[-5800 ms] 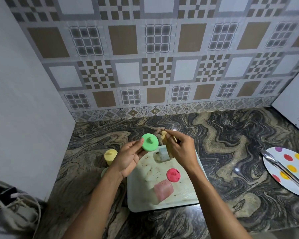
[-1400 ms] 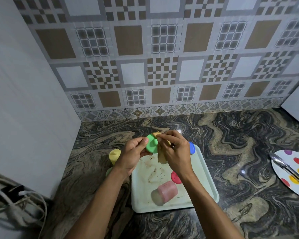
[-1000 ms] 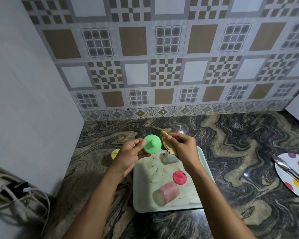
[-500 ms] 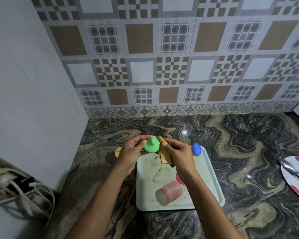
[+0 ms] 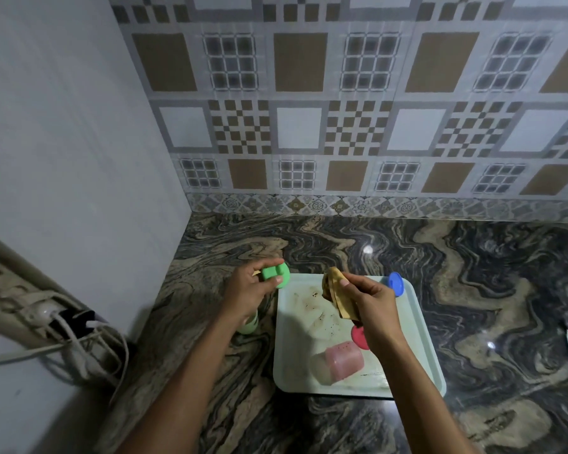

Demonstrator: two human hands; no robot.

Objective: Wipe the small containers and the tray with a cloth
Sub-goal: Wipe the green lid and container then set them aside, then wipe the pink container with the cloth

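Overhead, a person's left hand [image 5: 250,291] is pinching a green lid [image 5: 276,274] above the marbled counter [image 5: 473,290], just left of a pale, stained tray [image 5: 423,339]. Their right hand [image 5: 373,301] is gripping a folded tan cloth [image 5: 333,291] over the tray, where a pink container [image 5: 343,360] is lying on its side.

Three lids [image 5: 394,283] (green, blue, red), one tray [image 5: 420,326]
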